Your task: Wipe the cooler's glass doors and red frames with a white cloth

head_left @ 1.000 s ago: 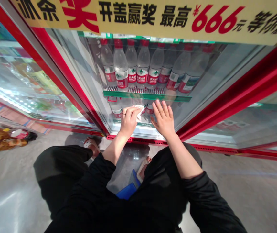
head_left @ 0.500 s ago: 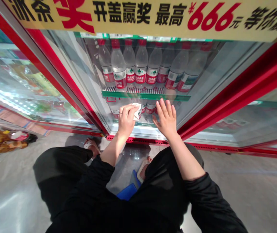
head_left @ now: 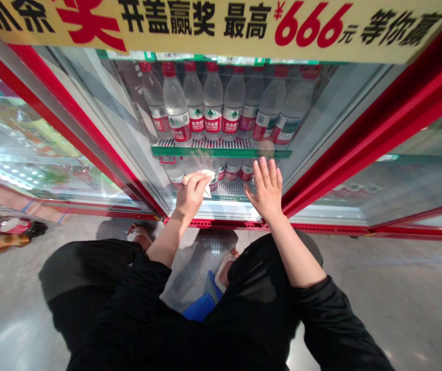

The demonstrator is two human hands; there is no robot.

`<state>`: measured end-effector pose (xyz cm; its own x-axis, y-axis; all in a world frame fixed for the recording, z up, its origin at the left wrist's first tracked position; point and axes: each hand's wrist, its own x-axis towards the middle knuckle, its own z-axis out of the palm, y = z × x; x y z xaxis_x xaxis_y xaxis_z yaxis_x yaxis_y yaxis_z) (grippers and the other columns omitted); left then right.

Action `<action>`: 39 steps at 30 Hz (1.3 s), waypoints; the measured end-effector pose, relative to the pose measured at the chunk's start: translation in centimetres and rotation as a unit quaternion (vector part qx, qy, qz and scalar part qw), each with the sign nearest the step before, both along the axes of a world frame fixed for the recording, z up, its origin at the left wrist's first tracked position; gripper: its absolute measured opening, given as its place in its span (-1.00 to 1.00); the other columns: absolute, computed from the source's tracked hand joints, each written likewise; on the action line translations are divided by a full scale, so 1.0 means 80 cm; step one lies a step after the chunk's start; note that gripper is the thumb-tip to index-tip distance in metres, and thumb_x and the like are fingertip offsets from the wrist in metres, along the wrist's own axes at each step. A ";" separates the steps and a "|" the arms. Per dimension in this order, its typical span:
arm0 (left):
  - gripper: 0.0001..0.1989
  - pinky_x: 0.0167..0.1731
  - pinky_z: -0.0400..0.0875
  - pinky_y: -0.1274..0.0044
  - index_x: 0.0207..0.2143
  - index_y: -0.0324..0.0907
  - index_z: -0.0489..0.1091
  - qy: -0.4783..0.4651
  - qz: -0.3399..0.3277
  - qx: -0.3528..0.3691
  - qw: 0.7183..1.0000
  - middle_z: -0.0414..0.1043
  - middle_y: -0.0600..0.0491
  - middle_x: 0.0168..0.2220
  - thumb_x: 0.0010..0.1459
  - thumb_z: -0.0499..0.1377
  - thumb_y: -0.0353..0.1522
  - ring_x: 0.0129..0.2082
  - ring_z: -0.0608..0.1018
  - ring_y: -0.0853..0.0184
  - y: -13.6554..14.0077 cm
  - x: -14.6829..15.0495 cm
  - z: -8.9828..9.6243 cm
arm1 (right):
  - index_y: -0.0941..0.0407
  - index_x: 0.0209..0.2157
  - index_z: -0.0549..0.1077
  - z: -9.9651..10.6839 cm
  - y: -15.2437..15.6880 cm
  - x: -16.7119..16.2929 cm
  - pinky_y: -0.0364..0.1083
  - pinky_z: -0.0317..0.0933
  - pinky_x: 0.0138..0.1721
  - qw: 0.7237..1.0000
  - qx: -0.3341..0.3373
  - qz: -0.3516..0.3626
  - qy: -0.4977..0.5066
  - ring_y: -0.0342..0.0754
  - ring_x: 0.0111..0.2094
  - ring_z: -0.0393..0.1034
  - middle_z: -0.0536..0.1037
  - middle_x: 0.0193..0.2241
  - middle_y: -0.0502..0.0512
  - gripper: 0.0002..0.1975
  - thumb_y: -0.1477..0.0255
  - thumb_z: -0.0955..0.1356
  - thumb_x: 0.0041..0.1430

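Observation:
My left hand (head_left: 192,194) is closed on a folded white tissue (head_left: 207,182), held against or just before the lower part of a glass fridge door (head_left: 224,203). I cannot tell whether the tissue itself touches the glass. To the right, my right hand (head_left: 267,188) has its fingers spread and its palm toward the same door, holding nothing. Behind the glass, water bottles (head_left: 213,111) with red caps and red-and-white labels stand in a row on a green-edged shelf (head_left: 221,152). More bottles stand on the level below, partly hidden by my hands.
Red door frames (head_left: 360,134) rise on both sides. A yellow banner (head_left: 213,26) crosses the top of the door. On the floor at left lies a brown bag (head_left: 0,237) beside a bottle. Between my feet is a blue object (head_left: 201,306), partly hidden by my clothes.
My left hand has moved left along the door with the tissue. My right hand stays about where it was, while the view has shifted slightly to the right.

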<state>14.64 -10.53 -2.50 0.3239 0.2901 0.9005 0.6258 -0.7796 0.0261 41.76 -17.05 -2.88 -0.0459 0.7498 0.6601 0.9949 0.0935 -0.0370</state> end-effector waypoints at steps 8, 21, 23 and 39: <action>-0.72 0.11 0.60 0.44 0.13 -0.10 0.59 0.035 -0.033 0.004 0.999 0.66 -0.03 -0.07 0.52 0.15 -0.47 0.09 0.67 0.25 -0.013 0.075 0.010 | 0.15 0.62 -0.05 -0.013 -0.003 0.022 0.39 -0.04 0.55 0.999 0.013 -0.032 0.001 0.32 0.63 -0.12 0.03 0.61 0.36 -0.11 0.10 0.30 0.46; -0.70 0.13 0.55 0.34 0.13 -0.10 0.57 -0.068 -0.003 -0.011 0.998 0.61 -0.07 -0.04 0.51 0.12 -0.49 0.07 0.63 0.20 -0.020 0.069 0.012 | 0.22 0.63 -0.29 -0.022 -0.005 0.034 0.44 0.05 0.51 0.998 0.048 -0.044 0.014 0.37 0.64 -0.20 -0.12 0.63 0.49 -0.01 0.07 0.27 0.47; -0.71 0.15 0.54 0.38 0.14 -0.09 0.57 -0.051 -0.027 -0.003 0.998 0.62 -0.05 -0.04 0.50 0.16 -0.48 0.09 0.63 0.22 -0.018 0.087 0.012 | 0.24 0.62 -0.24 -0.022 -0.006 0.036 0.43 0.05 0.52 0.998 0.044 -0.038 0.014 0.36 0.64 -0.20 -0.08 0.62 0.50 -0.03 0.10 0.28 0.47; -0.70 0.19 0.55 0.38 0.13 -0.12 0.59 -0.021 -0.041 -0.014 0.999 0.64 -0.06 -0.02 0.48 0.17 -0.51 0.13 0.64 0.20 -0.021 0.090 0.016 | 0.21 0.62 -0.08 -0.022 -0.027 0.055 0.40 0.01 0.54 0.997 0.007 -0.061 0.037 0.31 0.62 -0.07 0.05 0.60 0.43 -0.14 0.27 0.29 0.44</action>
<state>21.88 -12.23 -1.20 0.3097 0.2897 0.9056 0.5575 -0.8269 0.0738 46.12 -19.19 -4.65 0.0933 0.7377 0.6686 0.9936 -0.0263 -0.1095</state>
